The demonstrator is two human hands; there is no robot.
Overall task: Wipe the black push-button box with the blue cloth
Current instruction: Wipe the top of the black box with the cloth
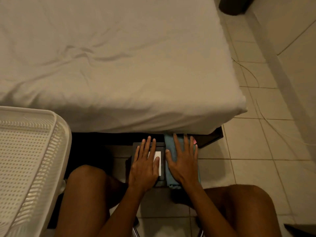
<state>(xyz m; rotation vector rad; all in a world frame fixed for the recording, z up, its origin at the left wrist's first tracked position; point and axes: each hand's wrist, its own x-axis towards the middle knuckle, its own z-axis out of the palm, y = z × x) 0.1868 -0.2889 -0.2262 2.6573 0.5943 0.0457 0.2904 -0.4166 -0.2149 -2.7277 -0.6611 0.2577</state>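
The black push-button box (161,146) lies flat on the tiled floor between my knees, just in front of the bed. A white rectangular panel (158,155) shows on its top. My left hand (145,166) rests flat on the box with fingers spread, covering most of it. The blue cloth (169,144) lies folded in a long strip right beside the box, on its right side. My right hand (185,162) lies flat on the cloth, fingers apart, pressing it to the floor. Something small and pink (194,141) peeks out by my right fingertips.
A bed with a white sheet (119,65) fills the upper view, its edge overhanging just beyond the box. A white perforated plastic basket (30,159) stands at the left beside my knee. Thin cables (253,79) trail over the tiles on the right by the wall.
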